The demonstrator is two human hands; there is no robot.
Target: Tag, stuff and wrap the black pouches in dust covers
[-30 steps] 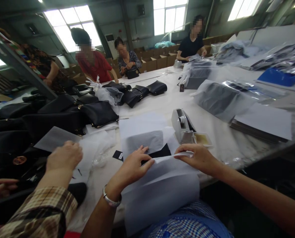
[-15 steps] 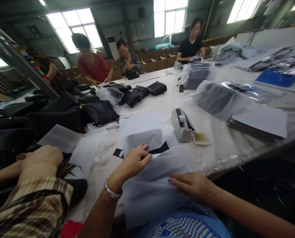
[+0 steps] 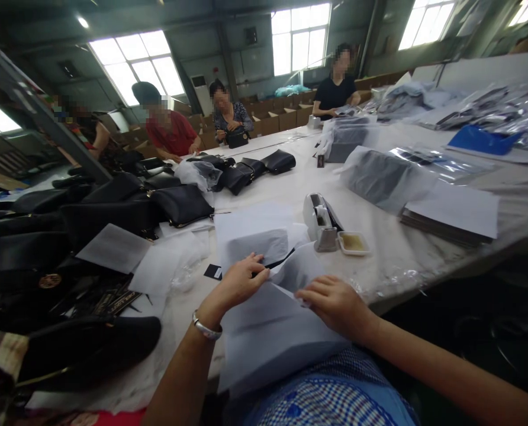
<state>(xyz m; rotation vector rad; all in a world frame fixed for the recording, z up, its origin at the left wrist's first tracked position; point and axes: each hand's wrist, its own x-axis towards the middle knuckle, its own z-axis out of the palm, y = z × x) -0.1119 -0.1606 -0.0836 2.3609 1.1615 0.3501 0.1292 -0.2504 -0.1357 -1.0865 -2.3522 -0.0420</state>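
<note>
A black item, partly hidden, lies in white tissue paper [image 3: 273, 331] on the table before me. A greyish, paper-covered part [image 3: 264, 245] shows beyond my fingers. My left hand [image 3: 241, 284], with a silver bangle at the wrist, rests over the item, thumb and forefinger at the paper's edge. My right hand [image 3: 335, 305] is closed on the near side of the tissue paper and holds it raised in a fold. A black tag [image 3: 213, 271] lies left of my left hand.
A tape dispenser [image 3: 319, 222] and a small dish [image 3: 353, 243] stand beyond my right hand. Black bags [image 3: 182, 204] are heaped at left. At right lie stacked sheets [image 3: 454, 210] and a wrapped bag [image 3: 374, 174]. Several people work across the table.
My right hand has gone from lying flat on the tissue paper to gripping and lifting its edge toward the left hand. The co-worker's arm at left has drawn back.
</note>
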